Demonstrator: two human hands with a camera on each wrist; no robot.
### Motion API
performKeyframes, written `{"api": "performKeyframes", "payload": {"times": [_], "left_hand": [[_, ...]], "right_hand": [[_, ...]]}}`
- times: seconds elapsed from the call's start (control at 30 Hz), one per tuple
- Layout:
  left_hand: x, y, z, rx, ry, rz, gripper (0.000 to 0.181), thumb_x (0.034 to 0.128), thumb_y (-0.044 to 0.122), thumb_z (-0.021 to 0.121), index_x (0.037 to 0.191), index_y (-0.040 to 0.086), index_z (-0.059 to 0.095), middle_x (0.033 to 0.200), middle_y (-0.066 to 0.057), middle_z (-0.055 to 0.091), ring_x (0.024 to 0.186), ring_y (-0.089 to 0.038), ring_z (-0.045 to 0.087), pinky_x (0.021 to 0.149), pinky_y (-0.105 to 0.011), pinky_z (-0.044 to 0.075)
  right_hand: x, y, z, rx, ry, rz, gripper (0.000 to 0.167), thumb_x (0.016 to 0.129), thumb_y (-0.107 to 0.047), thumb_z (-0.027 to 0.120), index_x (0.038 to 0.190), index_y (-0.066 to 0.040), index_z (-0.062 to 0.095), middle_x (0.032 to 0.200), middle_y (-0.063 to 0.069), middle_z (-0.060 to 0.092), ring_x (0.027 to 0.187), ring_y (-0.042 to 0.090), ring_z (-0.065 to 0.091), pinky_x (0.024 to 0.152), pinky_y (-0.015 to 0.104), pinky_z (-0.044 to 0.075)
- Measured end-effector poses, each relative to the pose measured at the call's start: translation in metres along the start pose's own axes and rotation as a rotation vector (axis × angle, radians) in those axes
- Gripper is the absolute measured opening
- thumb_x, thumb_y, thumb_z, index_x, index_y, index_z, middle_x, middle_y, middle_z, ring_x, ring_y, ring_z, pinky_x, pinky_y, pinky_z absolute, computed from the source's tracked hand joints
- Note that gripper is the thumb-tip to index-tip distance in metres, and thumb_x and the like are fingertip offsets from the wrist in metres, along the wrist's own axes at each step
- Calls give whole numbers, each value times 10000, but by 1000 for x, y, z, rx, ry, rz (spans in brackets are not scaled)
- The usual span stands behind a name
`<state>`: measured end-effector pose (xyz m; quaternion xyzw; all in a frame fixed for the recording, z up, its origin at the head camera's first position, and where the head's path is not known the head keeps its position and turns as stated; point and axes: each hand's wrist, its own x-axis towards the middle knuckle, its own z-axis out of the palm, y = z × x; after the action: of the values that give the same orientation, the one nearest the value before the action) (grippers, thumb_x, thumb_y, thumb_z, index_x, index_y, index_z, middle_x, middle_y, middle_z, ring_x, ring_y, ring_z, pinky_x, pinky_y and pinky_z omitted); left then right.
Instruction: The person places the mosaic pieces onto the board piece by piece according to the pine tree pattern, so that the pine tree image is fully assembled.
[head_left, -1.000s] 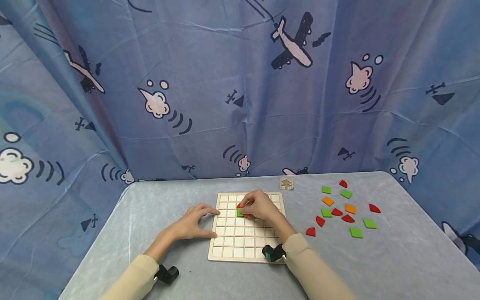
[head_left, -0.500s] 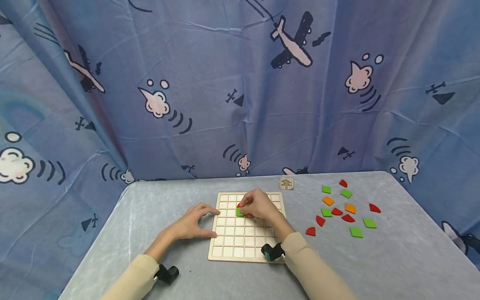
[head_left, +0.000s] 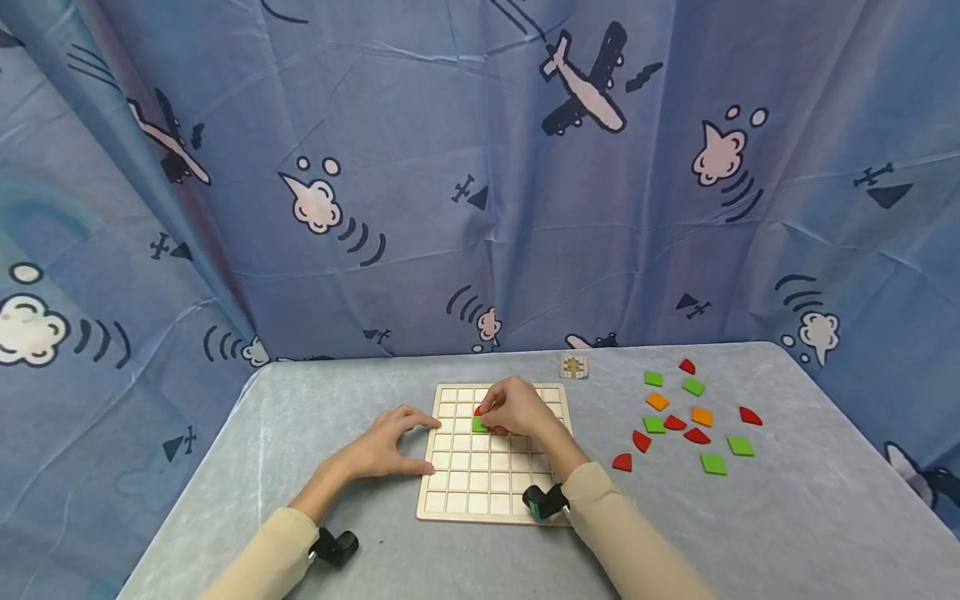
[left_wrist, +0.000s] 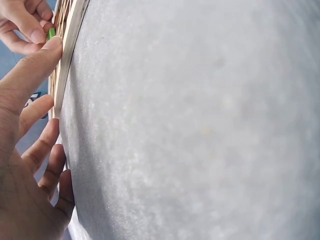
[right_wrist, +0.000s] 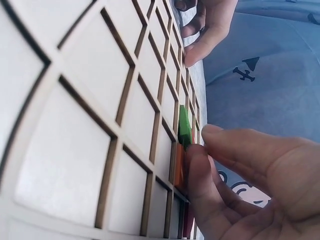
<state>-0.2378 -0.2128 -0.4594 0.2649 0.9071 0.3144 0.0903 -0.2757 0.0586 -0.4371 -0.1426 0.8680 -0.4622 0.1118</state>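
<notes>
A wooden grid board (head_left: pixel 457 481) lies flat on the table, and my left hand (head_left: pixel 384 443) touches its left edge with thumb and a fingertip, the fingers spread. Over the board's upper middle, my right hand (head_left: pixel 519 410) pinches a green square tile (head_left: pixel 480 424) by its right side. Seen from the right wrist, the green tile stands tilted at its cell, and the thumb covers its near end. An orange tile (right_wrist: pixel 178 167) sits in the cell beside it. A red quarter-circle piece (head_left: pixel 477 410) shows just behind the green one, partly hidden by the fingers.
Right of the board lie loose pieces: several green squares (head_left: pixel 713 464), two orange squares (head_left: pixel 702 416) and several red quarter-circles (head_left: pixel 622 462). A small pattern card (head_left: pixel 574 367) lies behind the board. A blue printed curtain (head_left: pixel 405 208) hangs behind the table (head_left: pixel 337 392).
Hardly anything differs: the right hand stays over the same cell with the green tile, and the left hand keeps to the board's edge. The view shifts very slightly.
</notes>
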Motion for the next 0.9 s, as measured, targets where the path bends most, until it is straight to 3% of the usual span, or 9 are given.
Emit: {"api": "performKeyframes", "payload": {"times": [0.4, 0.9], "left_hand": [[0, 2, 0, -2, 4, -4, 663, 797, 430, 873, 1358, 171, 634, 1372, -57, 506, 1274, -350, 414, 1027, -605, 340], [4, 3, 1, 7, 7, -18, 668, 802, 437, 869, 1369, 178, 628, 1374, -50, 503, 1258, -339, 417, 1013, -602, 354]], "right_hand": [[-1, 3, -7, -21, 15, 3, 96, 805, 12, 802, 780, -55, 738, 619, 48, 650, 552, 190, 605, 607, 298, 452], [6, 5, -10, 14, -32, -4, 75, 824, 13, 794, 816, -47, 748, 629, 69, 669, 564, 201, 630, 550, 281, 456]]}}
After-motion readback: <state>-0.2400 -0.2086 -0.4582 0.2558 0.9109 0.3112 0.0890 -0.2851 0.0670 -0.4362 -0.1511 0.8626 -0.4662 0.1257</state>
